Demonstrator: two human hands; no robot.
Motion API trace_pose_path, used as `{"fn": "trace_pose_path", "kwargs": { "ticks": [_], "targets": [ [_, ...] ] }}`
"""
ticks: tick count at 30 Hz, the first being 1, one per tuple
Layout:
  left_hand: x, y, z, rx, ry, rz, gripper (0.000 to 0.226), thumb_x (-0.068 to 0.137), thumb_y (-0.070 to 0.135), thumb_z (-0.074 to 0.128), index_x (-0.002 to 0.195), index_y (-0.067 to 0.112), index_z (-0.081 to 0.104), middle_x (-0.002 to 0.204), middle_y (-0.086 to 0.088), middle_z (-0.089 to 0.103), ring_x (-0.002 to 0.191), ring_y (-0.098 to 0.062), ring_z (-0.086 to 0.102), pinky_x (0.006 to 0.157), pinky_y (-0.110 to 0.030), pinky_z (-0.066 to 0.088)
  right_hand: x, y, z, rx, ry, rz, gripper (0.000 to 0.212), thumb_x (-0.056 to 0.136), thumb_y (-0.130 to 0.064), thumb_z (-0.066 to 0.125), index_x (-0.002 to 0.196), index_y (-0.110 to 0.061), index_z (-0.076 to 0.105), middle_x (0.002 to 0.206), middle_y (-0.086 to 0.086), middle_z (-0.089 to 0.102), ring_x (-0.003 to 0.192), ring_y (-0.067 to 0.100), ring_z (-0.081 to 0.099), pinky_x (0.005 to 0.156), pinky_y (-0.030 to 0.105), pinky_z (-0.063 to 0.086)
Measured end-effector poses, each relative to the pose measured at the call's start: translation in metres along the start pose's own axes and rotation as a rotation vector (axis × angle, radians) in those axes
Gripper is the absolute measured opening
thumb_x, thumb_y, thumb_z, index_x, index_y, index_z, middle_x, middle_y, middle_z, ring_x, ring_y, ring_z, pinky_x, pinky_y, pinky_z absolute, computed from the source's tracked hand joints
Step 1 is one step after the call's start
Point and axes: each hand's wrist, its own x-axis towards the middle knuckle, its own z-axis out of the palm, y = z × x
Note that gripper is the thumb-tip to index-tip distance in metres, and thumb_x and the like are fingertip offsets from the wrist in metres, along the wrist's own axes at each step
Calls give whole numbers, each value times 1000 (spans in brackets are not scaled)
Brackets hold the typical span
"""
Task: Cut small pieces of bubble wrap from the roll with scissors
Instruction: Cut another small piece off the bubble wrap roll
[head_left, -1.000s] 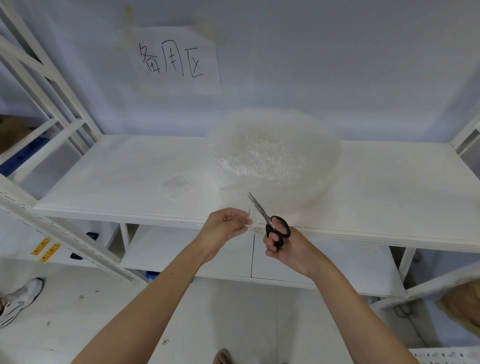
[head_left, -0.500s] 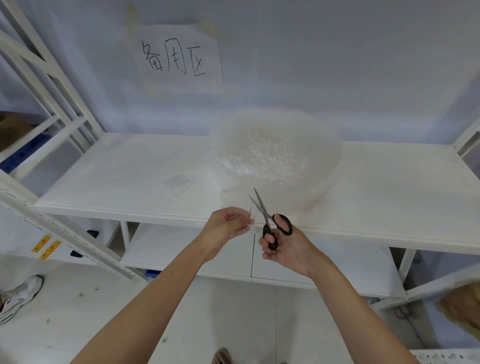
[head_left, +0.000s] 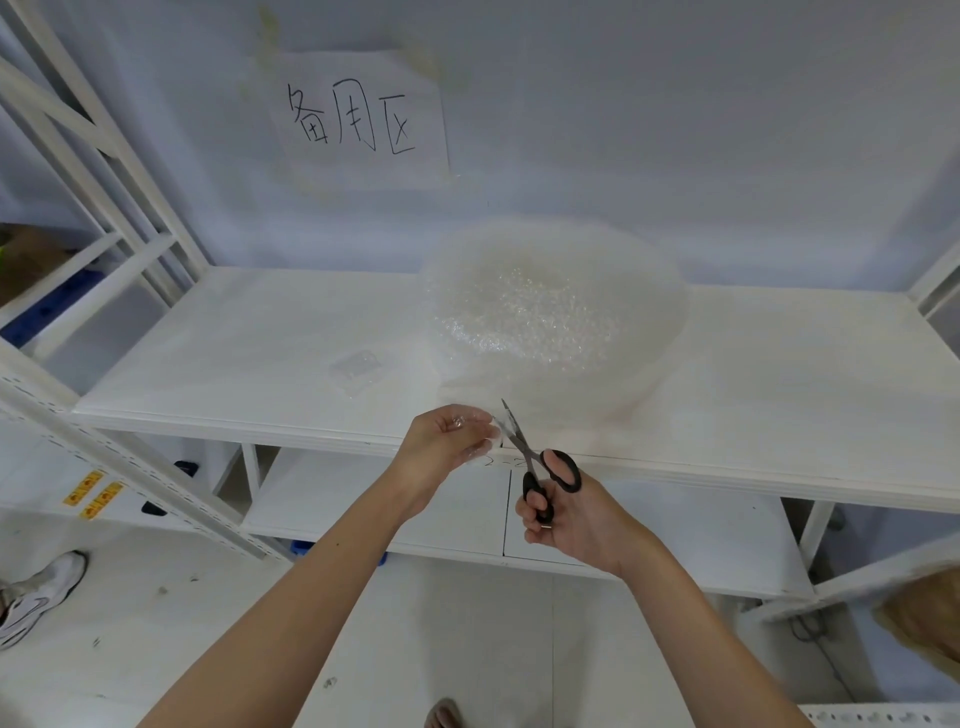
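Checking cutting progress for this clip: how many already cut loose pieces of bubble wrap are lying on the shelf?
1: a small cut piece lies on the shelf top, left of the roll. Clear film on white could hide others.

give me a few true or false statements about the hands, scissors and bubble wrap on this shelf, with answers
1. The right hand holds the black-handled scissors. True.
2. The bubble wrap roll sits on the floor. False: it sits on the white shelf.
3. The left hand pinches a bit of bubble wrap beside the blades. True.
4. A small cut piece lies on the shelf to the left of the roll. True.
5. The scissor handles are red. False: they are black.
6. The paper sign lies flat on the shelf. False: it is stuck to the wall.
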Motion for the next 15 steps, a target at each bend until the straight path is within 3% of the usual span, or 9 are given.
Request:
{"fn": "trace_pose_path", "kwargs": {
  "ticks": [4,15],
  "targets": [
    [3,-2,-3,-29,17,-16,10,86,-2,68,95,2,70,93,-18,72,88,-21,69,76,-19,55,-6,12,-6,-5,-14,9,50,77,-56,61,64,-11,45,71,9,49,61,22,43,67,32,45],
    [-3,-6,-3,0,-11,-62,9,87,-2,66,94,3,67,86,-12,74,76,-13,71,71,-17,54,8,-9,0,25,0,-18,52,74,-58,61,61,-10,48,71,8,48,61,22,43,67,32,46]
  ]
}}
